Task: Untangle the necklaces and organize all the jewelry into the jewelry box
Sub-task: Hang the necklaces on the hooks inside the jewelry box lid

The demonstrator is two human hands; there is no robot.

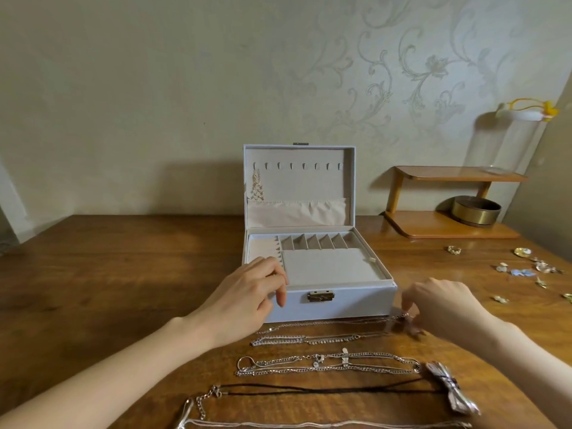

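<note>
Fingers (272,269) of the left hand (247,292) grip the open jewelry box (340,301) corner; I see the right hand (445,301) pinching a thin silver necklace (325,322) on the desk (123,274).

A home: floral wallpaper (418,66), wooden table (123,274).

Left hand (250,289): bare forearm reaching in from the near left, palm down, fingers curled over the front left rim of the white rectangular jewelry box (356,305), thumb pressed on its front wall. Right hand (445,300): bare forearm from the near right, knuckles up, slightly blurred, fingertips bunched downward and pinching the right end of a thin silver chain necklace (340,321).
</note>
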